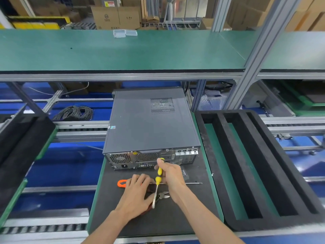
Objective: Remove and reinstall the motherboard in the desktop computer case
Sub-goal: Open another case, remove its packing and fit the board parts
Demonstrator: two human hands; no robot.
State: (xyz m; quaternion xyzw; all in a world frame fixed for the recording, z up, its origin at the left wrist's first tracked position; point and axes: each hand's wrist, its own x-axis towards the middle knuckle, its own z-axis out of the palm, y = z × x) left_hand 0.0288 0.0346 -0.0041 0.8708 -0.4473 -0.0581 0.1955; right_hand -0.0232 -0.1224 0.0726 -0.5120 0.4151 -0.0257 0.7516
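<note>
Hands: R (171, 173) grips screwdriver (159, 175), L (137, 191) on black mat (112, 199).

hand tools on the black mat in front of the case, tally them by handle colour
Yellow-handled screwdriver, gripped in the right hand: 1
Orange-handled screwdriver, lying on the mat partly under the left hand: 1
Red-handled cutting pliers, on the mat, handles mostly hidden by the left hand: 1
Total: 3
</note>
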